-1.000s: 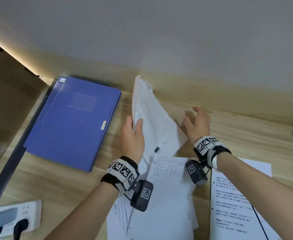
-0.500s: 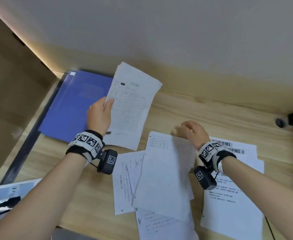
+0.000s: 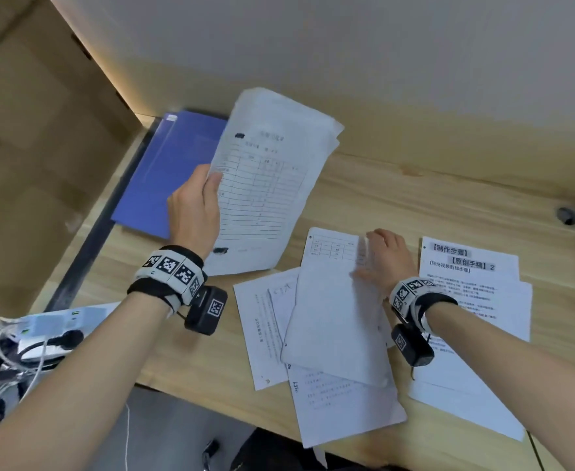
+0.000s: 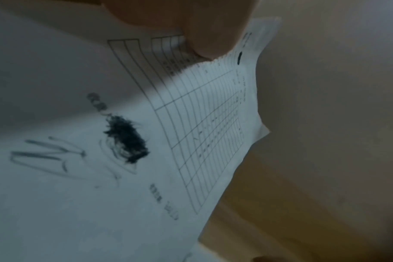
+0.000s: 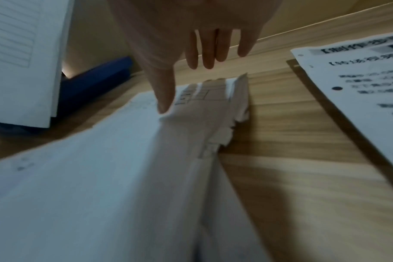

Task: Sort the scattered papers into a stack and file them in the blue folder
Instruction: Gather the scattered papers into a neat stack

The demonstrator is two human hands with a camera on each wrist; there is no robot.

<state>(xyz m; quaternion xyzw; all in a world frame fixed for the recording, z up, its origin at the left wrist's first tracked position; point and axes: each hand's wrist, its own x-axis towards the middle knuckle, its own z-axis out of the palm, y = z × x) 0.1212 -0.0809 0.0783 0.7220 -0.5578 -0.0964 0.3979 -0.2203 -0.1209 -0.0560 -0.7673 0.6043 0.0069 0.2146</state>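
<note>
The blue folder (image 3: pixel 170 178) lies closed at the desk's back left, also visible as blue folder (image 5: pixel 94 83). My left hand (image 3: pixel 194 205) grips a few sheets with a printed table (image 3: pixel 265 185) by their left edge and holds them tilted above the folder's right side. In the left wrist view the thumb (image 4: pixel 204 35) presses on the held sheets (image 4: pixel 191 141). My right hand (image 3: pixel 381 260) is at the right edge of the middle pile of papers (image 3: pixel 333 317). Its thumb (image 5: pixel 164 106) touches the raised edge of the top sheet (image 5: pixel 101 168), with the fingers straight.
More printed sheets (image 3: pixel 476 300) lie to the right of my right hand. A power strip with cables (image 3: pixel 48 328) sits at the front left edge. A wooden side panel closes the left, a wall board the back. A cable hole (image 3: pixel 566 215) is at the back right of the desk (image 3: pixel 415 198).
My left hand swung the held sheets left and flatter, over the folder. My right hand dropped from the air onto the middle pile's far right edge, which now curls up.
</note>
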